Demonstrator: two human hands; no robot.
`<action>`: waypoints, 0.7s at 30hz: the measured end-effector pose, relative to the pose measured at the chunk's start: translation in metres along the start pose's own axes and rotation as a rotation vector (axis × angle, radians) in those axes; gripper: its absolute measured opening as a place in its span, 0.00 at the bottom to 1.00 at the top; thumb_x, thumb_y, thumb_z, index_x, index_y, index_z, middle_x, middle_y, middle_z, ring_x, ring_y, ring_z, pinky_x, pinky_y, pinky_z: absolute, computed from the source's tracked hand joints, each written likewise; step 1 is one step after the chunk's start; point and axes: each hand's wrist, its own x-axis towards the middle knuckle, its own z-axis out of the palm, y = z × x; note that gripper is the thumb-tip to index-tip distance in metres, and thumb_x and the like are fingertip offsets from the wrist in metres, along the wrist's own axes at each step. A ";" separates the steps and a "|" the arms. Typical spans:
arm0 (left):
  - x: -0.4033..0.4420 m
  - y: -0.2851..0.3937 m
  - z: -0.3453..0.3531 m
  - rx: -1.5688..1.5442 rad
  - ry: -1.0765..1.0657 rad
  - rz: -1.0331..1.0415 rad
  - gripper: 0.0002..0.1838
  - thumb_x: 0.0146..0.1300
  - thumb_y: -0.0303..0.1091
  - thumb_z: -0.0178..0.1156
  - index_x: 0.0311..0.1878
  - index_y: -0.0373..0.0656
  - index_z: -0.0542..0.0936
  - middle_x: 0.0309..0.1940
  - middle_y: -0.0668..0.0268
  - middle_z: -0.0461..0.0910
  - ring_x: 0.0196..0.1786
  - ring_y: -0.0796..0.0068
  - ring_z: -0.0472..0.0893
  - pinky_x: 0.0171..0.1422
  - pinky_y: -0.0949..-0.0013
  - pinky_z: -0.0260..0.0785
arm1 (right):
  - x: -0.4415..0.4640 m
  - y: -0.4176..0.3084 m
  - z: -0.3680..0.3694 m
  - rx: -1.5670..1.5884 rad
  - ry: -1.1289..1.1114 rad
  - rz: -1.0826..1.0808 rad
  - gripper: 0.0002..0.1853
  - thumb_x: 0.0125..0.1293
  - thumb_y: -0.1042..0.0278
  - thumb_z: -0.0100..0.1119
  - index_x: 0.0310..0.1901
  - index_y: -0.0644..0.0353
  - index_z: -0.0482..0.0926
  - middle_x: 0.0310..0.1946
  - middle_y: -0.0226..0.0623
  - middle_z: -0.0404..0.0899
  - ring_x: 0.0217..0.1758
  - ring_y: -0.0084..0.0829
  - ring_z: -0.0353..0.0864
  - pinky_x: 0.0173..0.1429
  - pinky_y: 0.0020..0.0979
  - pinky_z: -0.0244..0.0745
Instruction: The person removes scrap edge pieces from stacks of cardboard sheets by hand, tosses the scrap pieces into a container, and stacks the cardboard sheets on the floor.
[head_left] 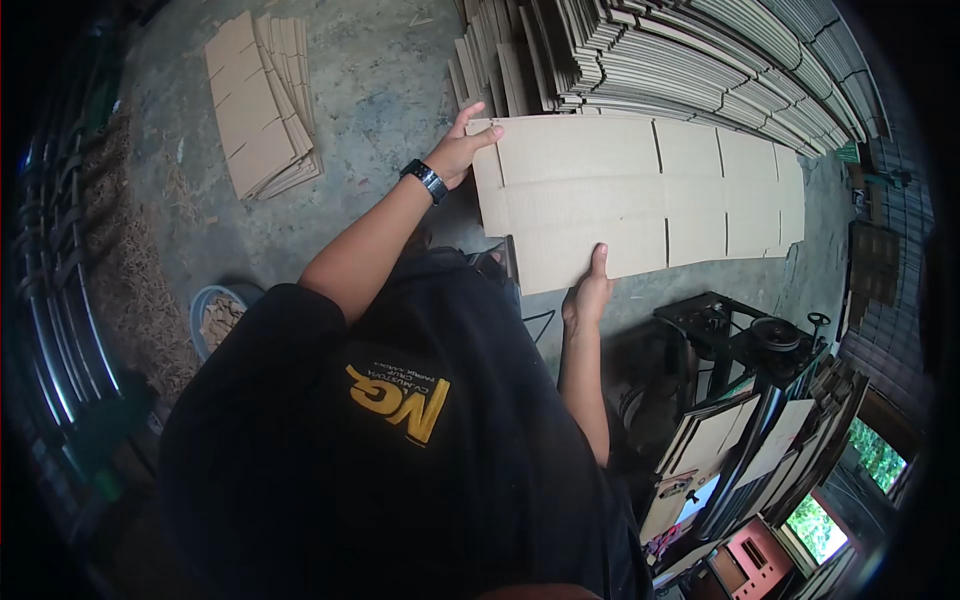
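A long, flat cardboard sheet with slots cut into it stretches from in front of my body toward the right. My left hand, below a black wristwatch, grips its upper left corner with the thumb on top. Along the sheet's lower edge, my right hand holds on, thumb on the top face and the other fingers mostly hidden beneath. Just beyond the sheet rise large stacks of flat cardboard.
A smaller pile of slotted cardboard lies on the concrete floor at upper left. A round tub with scraps sits at left. A black metal machine stands at right, near leaning boards.
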 end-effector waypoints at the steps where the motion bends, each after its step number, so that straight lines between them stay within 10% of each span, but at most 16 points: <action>1: 0.000 0.000 0.003 -0.004 0.067 -0.004 0.47 0.54 0.41 0.71 0.71 0.41 0.53 0.60 0.53 0.66 0.64 0.64 0.66 0.67 0.62 0.59 | 0.000 0.002 0.002 0.007 0.021 -0.003 0.34 0.68 0.63 0.57 0.68 0.62 0.50 0.67 0.45 0.59 0.68 0.38 0.61 0.71 0.40 0.56; 8: 0.009 -0.012 0.032 0.038 0.418 0.049 0.43 0.44 0.45 0.76 0.58 0.41 0.61 0.48 0.53 0.73 0.52 0.65 0.73 0.57 0.62 0.68 | 0.002 0.024 0.012 0.082 0.260 0.003 0.32 0.69 0.54 0.54 0.65 0.69 0.58 0.61 0.45 0.68 0.61 0.40 0.71 0.64 0.41 0.67; 21: 0.002 -0.004 0.016 -0.029 0.207 -0.044 0.33 0.56 0.42 0.69 0.57 0.40 0.62 0.49 0.56 0.74 0.54 0.66 0.73 0.60 0.64 0.65 | -0.003 0.027 0.012 0.224 0.246 0.028 0.27 0.66 0.56 0.57 0.58 0.70 0.68 0.55 0.47 0.73 0.54 0.39 0.77 0.58 0.39 0.74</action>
